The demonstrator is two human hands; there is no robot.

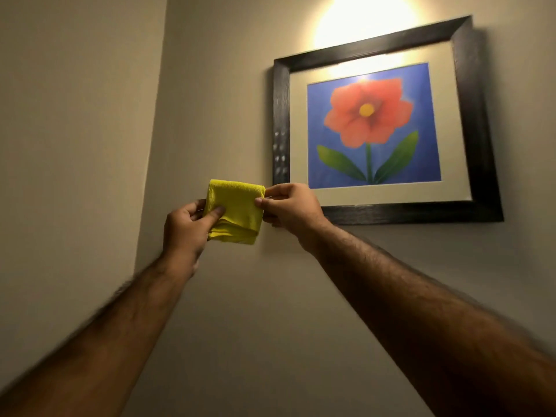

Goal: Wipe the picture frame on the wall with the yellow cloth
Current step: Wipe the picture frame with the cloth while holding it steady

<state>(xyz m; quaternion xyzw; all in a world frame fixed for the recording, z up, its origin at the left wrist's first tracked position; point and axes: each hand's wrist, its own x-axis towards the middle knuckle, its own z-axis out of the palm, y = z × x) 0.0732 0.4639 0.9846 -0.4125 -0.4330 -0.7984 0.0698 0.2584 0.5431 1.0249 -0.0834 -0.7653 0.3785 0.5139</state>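
Two hands: left hand and right hand — both pinched on the cloth.
Cloth: folded yellow microfibre cloth, held up.
Frame: black wooden picture frame — beside the cloth.

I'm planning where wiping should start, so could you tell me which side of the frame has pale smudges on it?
The left vertical side of the picture frame: pale spots cluster on its lower half, just above the yellow cloth. The other three sides look uniformly dark.

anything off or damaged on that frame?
A cluster of pale smudges marks the picture frame on its left bar, lower half. It also reads tilted, though the angled camera may cause that. No damage is visible.
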